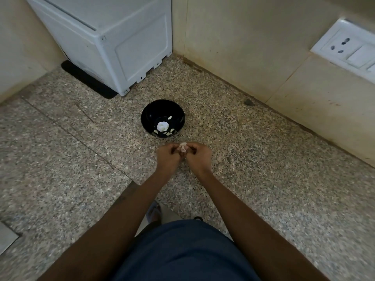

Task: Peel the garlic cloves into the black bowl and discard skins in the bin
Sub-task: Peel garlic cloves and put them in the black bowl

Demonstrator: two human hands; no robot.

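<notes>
A black bowl [150, 111] stands on the speckled granite counter [263, 169], holding a white garlic bulb [162, 126] and several peeled cloves around it. Just in front of the bowl my left hand [168, 157] and my right hand [199, 157] meet, fingers curled. Between their fingertips they pinch a small garlic clove [183, 147] with pale papery skin partly lifted. No bin is in view.
A white appliance [113, 43] sits on a black mat [87, 80] at the back left corner. Beige tiled walls close the back and right, with a white socket and switch panel [347, 47] on the right wall. A counter cut-out edge shows at lower left.
</notes>
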